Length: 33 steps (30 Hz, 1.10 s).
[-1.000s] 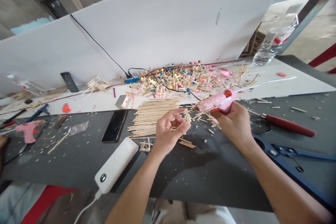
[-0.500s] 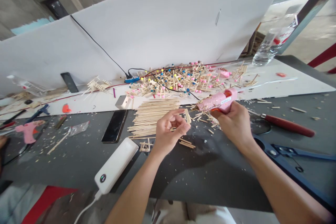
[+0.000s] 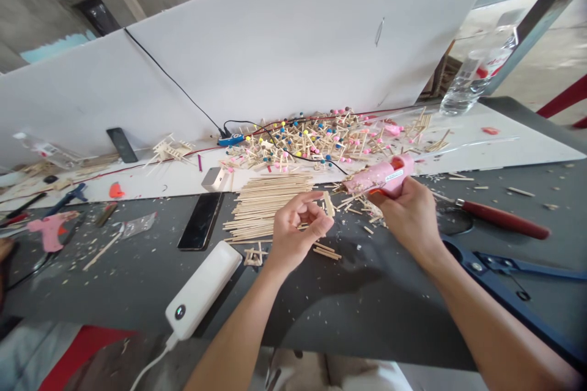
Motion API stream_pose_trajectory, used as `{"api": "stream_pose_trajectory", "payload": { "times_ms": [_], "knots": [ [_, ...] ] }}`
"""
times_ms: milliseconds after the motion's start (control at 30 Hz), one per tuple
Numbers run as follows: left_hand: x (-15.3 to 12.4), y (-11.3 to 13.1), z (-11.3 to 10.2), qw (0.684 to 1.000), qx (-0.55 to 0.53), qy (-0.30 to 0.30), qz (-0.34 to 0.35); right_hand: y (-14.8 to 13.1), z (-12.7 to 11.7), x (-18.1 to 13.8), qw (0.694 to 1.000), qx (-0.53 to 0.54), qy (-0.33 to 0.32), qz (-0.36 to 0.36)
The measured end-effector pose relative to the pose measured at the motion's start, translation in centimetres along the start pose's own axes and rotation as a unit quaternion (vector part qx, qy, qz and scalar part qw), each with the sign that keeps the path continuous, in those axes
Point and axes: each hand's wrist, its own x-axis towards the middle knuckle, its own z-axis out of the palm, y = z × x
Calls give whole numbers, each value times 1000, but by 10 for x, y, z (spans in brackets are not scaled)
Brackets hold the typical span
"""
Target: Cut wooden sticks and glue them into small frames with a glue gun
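Our pink hot glue gun (image 3: 380, 176) sits firmly in our right hand (image 3: 410, 220), its fingers (image 3: 387, 197) wrapped around the grip and its nozzle pointing left over loose wooden sticks (image 3: 362, 203) on the dark tabletop (image 3: 367, 317). Our left hand (image 3: 298, 232) curls just beside them, its fingers (image 3: 312, 211) bent inward near a short upright stick (image 3: 328, 203); we cannot tell whether they pinch it. Little has changed over the last second: both hands hold nearly the same pose. Beyond lie a bundle of matchsticks (image 3: 268, 204), a heap of colour-tipped matchsticks (image 3: 312, 143) on a white board (image 3: 513, 149), and a white power bank (image 3: 204, 289).
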Motion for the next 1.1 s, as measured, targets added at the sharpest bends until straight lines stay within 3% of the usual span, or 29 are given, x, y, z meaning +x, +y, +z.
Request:
{"api": "stream_pose_trajectory", "payload": {
  "times_ms": [1100],
  "knots": [
    [0,-3,-1,1000,8,-12,0,4,-1,2,1000,-23,13,5]
  ]
}}
